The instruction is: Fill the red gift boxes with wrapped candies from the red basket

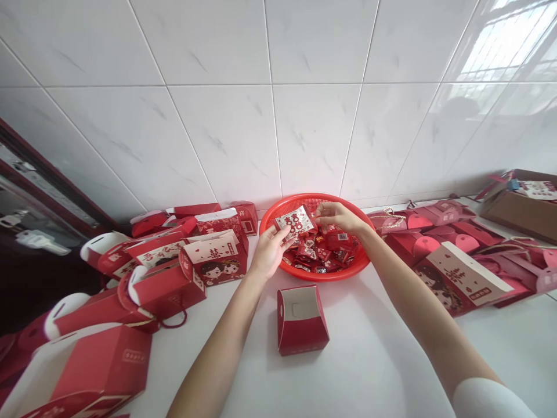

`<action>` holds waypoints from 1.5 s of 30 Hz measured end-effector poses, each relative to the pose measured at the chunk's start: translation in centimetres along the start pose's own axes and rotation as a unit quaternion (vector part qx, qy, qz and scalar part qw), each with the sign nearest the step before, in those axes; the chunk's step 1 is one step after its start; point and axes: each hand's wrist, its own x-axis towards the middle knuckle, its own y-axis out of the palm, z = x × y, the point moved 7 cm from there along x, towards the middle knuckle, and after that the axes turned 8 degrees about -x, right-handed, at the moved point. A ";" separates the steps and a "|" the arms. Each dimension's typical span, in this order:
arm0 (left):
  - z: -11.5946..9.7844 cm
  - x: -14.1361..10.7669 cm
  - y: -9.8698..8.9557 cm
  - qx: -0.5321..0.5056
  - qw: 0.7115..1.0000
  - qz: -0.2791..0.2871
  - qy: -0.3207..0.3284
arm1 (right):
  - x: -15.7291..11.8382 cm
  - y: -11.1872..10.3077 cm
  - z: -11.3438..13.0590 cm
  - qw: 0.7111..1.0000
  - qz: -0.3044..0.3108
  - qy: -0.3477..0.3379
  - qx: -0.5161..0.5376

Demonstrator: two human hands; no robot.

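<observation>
A flat white-and-red packet [296,222] with a red double-happiness print is gripped between the thumb and fingers of my left hand [268,251], over the left part of a red plastic basket [272,203]. My right hand [337,217] is closed in a pinch at the packet's right end; whether it grips the packet or something else is hidden. Below both hands, red-wrapped sweets [308,248] fill the basket, along with a larger red packet [337,239] bearing a white label. Nearer me, an open red gift box [303,325] stands on the white tabletop [357,360], apart from both hands.
Several red gift boxes [174,284] crowd the left side, some with flaps up. More red boxes [452,232] lie at the right, beside a brown cardboard carton [522,209]. A tiled wall [217,133] rises directly behind the basket.
</observation>
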 end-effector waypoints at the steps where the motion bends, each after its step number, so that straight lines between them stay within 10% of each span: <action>1: 0.0 0.0 0.0 0.002 1.000 0.001 0.004 | -0.1 -0.2 0.3 1.000 -0.008 -0.007 0.026; 12: -0.1 0.4 -0.3 0.019 0.999 -0.007 0.032 | -0.7 -1.0 2.5 0.978 -0.095 -0.049 0.177; 28: -0.3 -0.1 0.6 0.055 0.997 0.004 0.052 | -1.2 1.8 4.1 0.980 -0.172 -0.073 0.073; 40: -0.1 0.2 0.3 0.056 0.996 0.012 0.065 | -1.6 2.8 4.6 0.984 -0.103 -0.104 0.096; 45: 0.0 0.3 0.1 0.044 0.997 -0.006 0.065 | -2.4 1.6 5.0 0.967 -0.191 -0.135 0.104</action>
